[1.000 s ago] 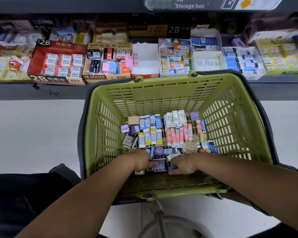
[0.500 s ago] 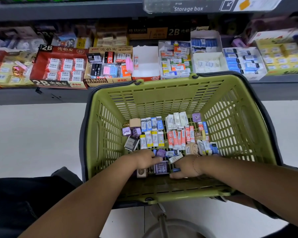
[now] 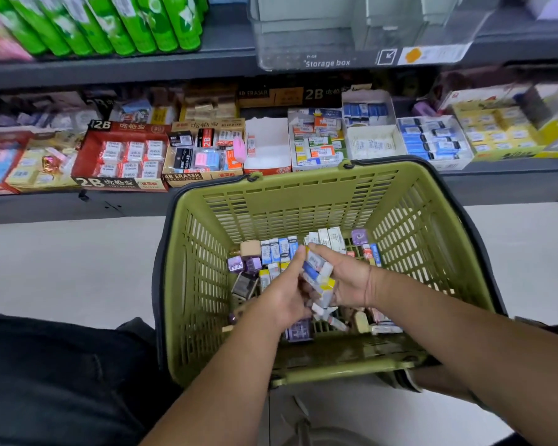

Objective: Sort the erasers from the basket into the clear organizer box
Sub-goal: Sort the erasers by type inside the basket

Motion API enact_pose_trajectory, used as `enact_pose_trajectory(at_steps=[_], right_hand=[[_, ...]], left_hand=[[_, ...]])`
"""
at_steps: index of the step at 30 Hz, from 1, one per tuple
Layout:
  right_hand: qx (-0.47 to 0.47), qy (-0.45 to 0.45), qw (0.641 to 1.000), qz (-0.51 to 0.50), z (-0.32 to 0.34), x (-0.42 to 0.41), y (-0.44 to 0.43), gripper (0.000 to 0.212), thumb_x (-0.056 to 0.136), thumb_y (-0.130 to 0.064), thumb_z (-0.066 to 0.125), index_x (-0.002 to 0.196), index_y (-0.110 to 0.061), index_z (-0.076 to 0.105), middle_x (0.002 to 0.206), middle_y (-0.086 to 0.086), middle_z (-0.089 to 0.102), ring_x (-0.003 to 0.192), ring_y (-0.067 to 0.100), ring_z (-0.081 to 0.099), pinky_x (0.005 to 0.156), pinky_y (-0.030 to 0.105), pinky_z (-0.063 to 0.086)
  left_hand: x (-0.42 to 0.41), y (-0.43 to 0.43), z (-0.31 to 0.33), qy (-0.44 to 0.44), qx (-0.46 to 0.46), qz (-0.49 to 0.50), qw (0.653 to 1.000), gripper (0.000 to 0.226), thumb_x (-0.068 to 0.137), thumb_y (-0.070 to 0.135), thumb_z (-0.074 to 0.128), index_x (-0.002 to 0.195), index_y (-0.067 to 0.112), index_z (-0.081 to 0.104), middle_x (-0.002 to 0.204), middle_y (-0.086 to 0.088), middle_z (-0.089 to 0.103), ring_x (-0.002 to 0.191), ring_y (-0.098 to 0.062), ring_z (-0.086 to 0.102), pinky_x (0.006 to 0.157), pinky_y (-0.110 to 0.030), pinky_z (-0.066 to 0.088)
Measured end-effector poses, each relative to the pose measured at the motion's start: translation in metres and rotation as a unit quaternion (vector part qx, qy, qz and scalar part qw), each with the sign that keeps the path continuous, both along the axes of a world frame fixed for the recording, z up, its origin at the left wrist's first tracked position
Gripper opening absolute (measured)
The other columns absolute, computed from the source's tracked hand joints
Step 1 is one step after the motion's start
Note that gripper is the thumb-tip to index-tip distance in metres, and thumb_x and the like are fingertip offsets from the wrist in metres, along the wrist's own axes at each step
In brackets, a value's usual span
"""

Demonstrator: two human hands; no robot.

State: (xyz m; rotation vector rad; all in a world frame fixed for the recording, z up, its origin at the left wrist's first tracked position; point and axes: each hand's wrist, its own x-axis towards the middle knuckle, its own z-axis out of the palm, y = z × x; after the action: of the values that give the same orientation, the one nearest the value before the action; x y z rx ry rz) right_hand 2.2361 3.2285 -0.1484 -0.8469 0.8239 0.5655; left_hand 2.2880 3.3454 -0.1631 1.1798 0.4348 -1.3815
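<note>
A green plastic basket (image 3: 409,220) stands in front of me with several small wrapped erasers (image 3: 274,251) on its bottom. Above them, my left hand (image 3: 282,296) and my right hand (image 3: 345,278) are cupped together and hold a bunch of erasers (image 3: 318,273) between them, lifted off the basket floor. A few erasers hang or slip from the underside of the bunch. The clear organizer box (image 3: 351,30), labelled "Storage box", sits on the upper shelf straight ahead.
The lower shelf (image 3: 62,204) behind the basket carries open cartons of erasers, among them a red 2B carton (image 3: 123,156). Green packs (image 3: 116,20) lie on the upper shelf at the left. My dark trouser leg (image 3: 55,381) is at lower left, pale floor tiles (image 3: 62,265) beside the basket.
Both hands were low at the basket's near end; they have scooped up a bunch of erasers and raised it. The view has tilted up, showing the upper shelf and clear box.
</note>
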Motion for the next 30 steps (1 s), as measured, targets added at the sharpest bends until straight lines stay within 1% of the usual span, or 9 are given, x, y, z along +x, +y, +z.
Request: enact_pose_trajectory(at_steps=[5, 7, 10, 15, 19, 22, 25, 27, 30], right_hand=[[-0.277, 0.017, 0.957, 0.085, 0.013, 0.010, 0.011, 0.075, 0.088, -0.069, 0.033, 0.131, -0.011, 0.053, 0.126, 0.012, 0.052, 0.109, 0.027, 0.055, 0.086, 0.037, 0.039], [-0.334, -0.001, 0.934, 0.125, 0.016, 0.010, 0.011, 0.073, 0.091, -0.067, 0.029, 0.124, -0.007, 0.056, 0.125, 0.015, 0.055, 0.102, 0.028, 0.054, 0.082, 0.036, 0.038], [-0.277, -0.036, 0.957, 0.079, 0.019, 0.009, 0.003, 0.064, 0.097, -0.053, 0.035, 0.117, 0.003, 0.058, 0.126, 0.023, 0.057, 0.075, 0.024, 0.050, 0.065, 0.030, 0.043], [-0.112, -0.049, 0.991, 0.050, 0.023, -0.003, -0.030, 0.022, 0.090, -0.017, 0.062, 0.106, -0.002, 0.064, 0.100, 0.009, 0.066, 0.087, 0.013, 0.065, 0.077, 0.023, 0.057], [-0.153, 0.002, 0.987, -0.059, 0.014, -0.010, -0.035, 0.042, 0.081, 0.016, 0.061, 0.121, 0.010, 0.050, 0.098, 0.019, 0.065, 0.088, 0.023, 0.065, 0.072, 0.021, 0.054], [-0.198, 0.044, 0.976, -0.084, 0.005, -0.004, -0.027, 0.029, 0.079, 0.010, 0.067, 0.105, 0.005, 0.056, 0.114, 0.021, 0.062, 0.086, 0.023, 0.063, 0.073, 0.025, 0.055], [-0.288, 0.074, 0.955, -0.021, -0.007, 0.008, -0.015, 0.027, 0.079, -0.005, 0.074, 0.103, -0.001, 0.063, 0.089, 0.011, 0.065, 0.069, 0.015, 0.058, 0.052, 0.019, 0.050], [-0.317, 0.074, 0.945, -0.027, -0.020, 0.017, -0.005, 0.031, 0.079, -0.008, 0.075, 0.107, 0.001, 0.064, 0.082, 0.011, 0.064, 0.067, 0.016, 0.060, 0.043, 0.015, 0.044], [-0.342, 0.064, 0.937, -0.006, -0.039, 0.036, 0.015, 0.027, 0.081, -0.007, 0.074, 0.105, 0.004, 0.066, 0.093, 0.016, 0.065, 0.069, 0.021, 0.059, 0.056, 0.024, 0.051]], left_hand=[[0.003, -0.011, 0.018, -0.029, -0.004, 0.024, 0.999, 0.054, 0.074, 0.065, 0.062, 0.103, 0.019, 0.064, 0.116, -0.006, 0.065, 0.110, -0.028, 0.060, 0.094, -0.049, 0.044], [0.008, -0.010, 0.021, -0.038, -0.017, 0.018, 0.999, 0.048, 0.080, 0.061, 0.060, 0.097, 0.016, 0.066, 0.095, -0.007, 0.072, 0.090, -0.026, 0.064, 0.085, -0.043, 0.046], [0.009, -0.009, 0.023, -0.047, -0.024, 0.040, 0.998, 0.038, 0.091, 0.049, 0.057, 0.098, 0.013, 0.066, 0.073, -0.005, 0.072, 0.063, -0.023, 0.069, 0.066, -0.033, 0.055], [0.008, -0.003, 0.013, 0.025, -0.007, 0.141, 0.990, 0.016, 0.099, 0.021, 0.051, 0.097, 0.006, 0.058, 0.073, -0.014, 0.067, 0.061, -0.025, 0.064, 0.055, -0.034, 0.055], [0.023, 0.011, -0.003, 0.034, 0.037, 0.179, 0.983, 0.015, 0.100, 0.017, 0.048, 0.096, 0.004, 0.052, 0.080, -0.014, 0.056, 0.060, -0.023, 0.053, 0.046, -0.028, 0.049], [0.045, 0.022, -0.014, 0.024, 0.066, 0.232, 0.970, 0.018, 0.103, 0.018, 0.043, 0.114, 0.004, 0.043, 0.082, -0.015, 0.051, 0.059, -0.023, 0.046, 0.040, -0.025, 0.042], [0.058, 0.031, -0.025, 0.008, 0.105, 0.249, 0.963, 0.025, 0.104, 0.018, 0.042, 0.126, 0.007, 0.040, 0.085, -0.018, 0.055, 0.062, -0.026, 0.049, 0.048, -0.034, 0.040], [0.060, 0.035, -0.031, 0.011, 0.113, 0.259, 0.959, 0.015, 0.102, 0.014, 0.044, 0.112, 0.003, 0.044, 0.088, -0.020, 0.057, 0.066, -0.027, 0.052, 0.041, -0.030, 0.046], [0.063, 0.039, -0.040, 0.008, 0.126, 0.275, 0.953, 0.022, 0.102, 0.014, 0.043, 0.086, 0.001, 0.049, 0.082, -0.020, 0.057, 0.059, -0.026, 0.060, 0.035, -0.024, 0.047]])
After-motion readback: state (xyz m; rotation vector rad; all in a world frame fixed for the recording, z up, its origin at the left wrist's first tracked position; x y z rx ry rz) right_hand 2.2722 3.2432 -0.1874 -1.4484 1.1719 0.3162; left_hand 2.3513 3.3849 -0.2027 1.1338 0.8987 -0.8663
